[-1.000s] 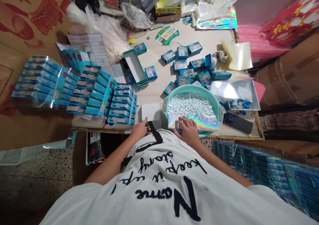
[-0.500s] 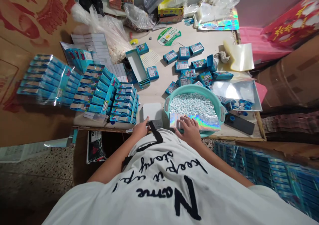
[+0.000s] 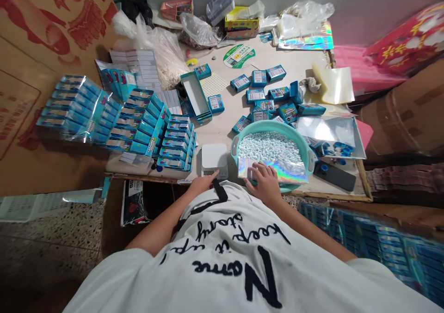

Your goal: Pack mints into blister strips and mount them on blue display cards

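Observation:
My left hand (image 3: 204, 182) is at the front of a small white kitchen scale (image 3: 214, 156), its index finger stretched onto the front panel. Its other fingers are mostly hidden. Nothing shows in this hand. My right hand (image 3: 265, 181) has its fingers curled over a shiny holographic pouch (image 3: 293, 170), gripping it by its left part. The pouch lies across the near side of a turquoise basin (image 3: 236, 139). Many small pale-blue candies (image 3: 270, 145) fill the basin behind the pouch.
Several small blue boxes (image 3: 255, 95) lie behind the basin. Stacked blue display boxes (image 3: 138, 121) stand at the left, near an open empty box (image 3: 196, 95). A dark phone (image 3: 335, 175) and a white tray (image 3: 360, 139) are at the right. Plastic bags (image 3: 163, 49) line the back.
My left hand has shifted right, from the scale's left corner onto its front panel. My right hand stays on the pouch. The view has tilted slightly.

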Demonstrator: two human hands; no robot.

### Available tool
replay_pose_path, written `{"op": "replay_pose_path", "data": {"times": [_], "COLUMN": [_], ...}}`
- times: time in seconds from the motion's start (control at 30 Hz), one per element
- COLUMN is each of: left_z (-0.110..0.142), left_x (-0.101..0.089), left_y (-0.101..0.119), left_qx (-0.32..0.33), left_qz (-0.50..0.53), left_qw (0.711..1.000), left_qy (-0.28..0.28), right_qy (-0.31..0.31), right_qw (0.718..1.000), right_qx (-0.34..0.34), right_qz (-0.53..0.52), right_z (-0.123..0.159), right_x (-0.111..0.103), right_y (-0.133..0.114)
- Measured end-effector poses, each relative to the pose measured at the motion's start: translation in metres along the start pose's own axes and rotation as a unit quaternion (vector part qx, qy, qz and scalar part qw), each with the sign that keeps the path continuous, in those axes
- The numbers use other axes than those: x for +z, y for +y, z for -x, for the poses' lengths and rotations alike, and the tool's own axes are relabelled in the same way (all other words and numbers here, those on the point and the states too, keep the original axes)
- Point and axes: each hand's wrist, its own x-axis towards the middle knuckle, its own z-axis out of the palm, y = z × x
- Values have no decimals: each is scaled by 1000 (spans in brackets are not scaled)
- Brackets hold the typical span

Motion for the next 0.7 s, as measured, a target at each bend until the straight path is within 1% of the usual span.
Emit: {"op": "replay_pose_path", "data": {"times": [0.1, 0.3, 0.37, 0.5, 0.57, 0.63, 0.7], "left_z": [-3, -9, -11, -10, -6, 4, 20], "left_x": [-1, -2, -3, -6, -4, 2, 12], "left_y": [3, 8, 10, 16, 16, 11, 2], "left_qx": [15, 8, 7, 3, 4, 10, 5], "left_qz": [-9, -14, -4, 45, 85, 135, 189], "left_qw": [1000, 999, 999, 999, 996, 990, 979], "left_qy": [-9, -33, -32, -1, 19, 41, 73], "right_qy": [2, 4, 6, 29, 45, 65, 85], "right_qw": [1000, 1000, 999, 998, 997, 997, 996], "right_qx": [-3, -21, -32, -41, -44, -36, -14], "right_qz": [2, 12, 19, 32, 34, 32, 28], "right_z": [0, 1, 2, 5, 4, 0, -11], "right_x": [1, 3, 5, 8, 8, 6, 1], "right_y": [0, 2, 2, 4, 5, 5, 2]}}
